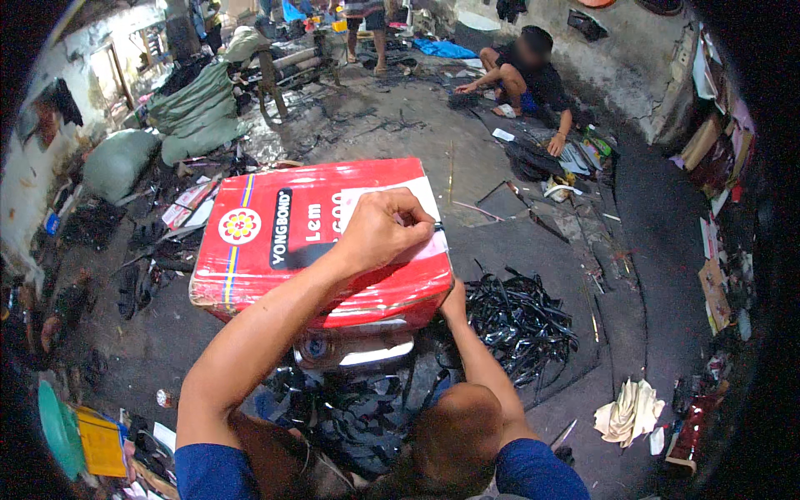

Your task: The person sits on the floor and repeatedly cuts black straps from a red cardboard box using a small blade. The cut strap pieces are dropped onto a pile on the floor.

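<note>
A red glossy box (312,308) with a black label, a flower emblem and a striped band stands in front of me. My left hand (385,229) rests over its top near the right edge, fingers curled into a pinch. A small dark bit shows at the fingertips, too small to name. Under the hand lies a white sheet or panel (408,190) on the box top. My right hand (453,302) is at the box's right near corner, its fingers hidden by the box. Below the box's near side is a shiny metallic object (367,350), partly covered.
Black glossy strips (521,329) lie heaped right of the box, and more dark strips (358,425) lie between my legs. A cream cloth (629,412) is at lower right. Another person (542,83) crouches at far right among scraps. Green sacks (121,167) stand left.
</note>
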Demonstrator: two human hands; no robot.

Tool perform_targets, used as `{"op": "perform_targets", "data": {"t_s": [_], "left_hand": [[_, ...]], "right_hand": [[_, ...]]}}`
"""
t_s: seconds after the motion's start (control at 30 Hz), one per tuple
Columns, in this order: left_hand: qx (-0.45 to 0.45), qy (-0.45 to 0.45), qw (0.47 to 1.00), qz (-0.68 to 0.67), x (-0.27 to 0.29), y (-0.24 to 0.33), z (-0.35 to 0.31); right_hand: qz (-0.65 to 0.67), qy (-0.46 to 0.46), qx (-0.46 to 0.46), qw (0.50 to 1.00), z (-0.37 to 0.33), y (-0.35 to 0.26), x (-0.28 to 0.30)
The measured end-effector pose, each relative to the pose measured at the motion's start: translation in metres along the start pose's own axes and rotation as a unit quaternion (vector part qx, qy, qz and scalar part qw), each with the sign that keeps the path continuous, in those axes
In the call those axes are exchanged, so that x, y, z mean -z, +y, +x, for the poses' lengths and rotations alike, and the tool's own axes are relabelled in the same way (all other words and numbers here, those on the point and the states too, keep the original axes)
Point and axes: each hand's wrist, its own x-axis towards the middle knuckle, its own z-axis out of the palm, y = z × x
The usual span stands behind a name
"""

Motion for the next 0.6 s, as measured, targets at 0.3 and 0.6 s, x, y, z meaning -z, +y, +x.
{"op": "perform_targets", "data": {"t_s": [0.3, 0.6], "left_hand": [[-0.011, 0.007, 1.0, 0.006, 0.005, -0.002, -0.006], [-0.094, -0.014, 0.994, 0.05, 0.008, 0.001, -0.011]], "right_hand": [[-0.217, -0.133, -0.242, 0.937, -0.081, 0.051, 0.002], [-0.303, -0.109, -0.324, 0.89, -0.1, 0.085, 0.013]]}}
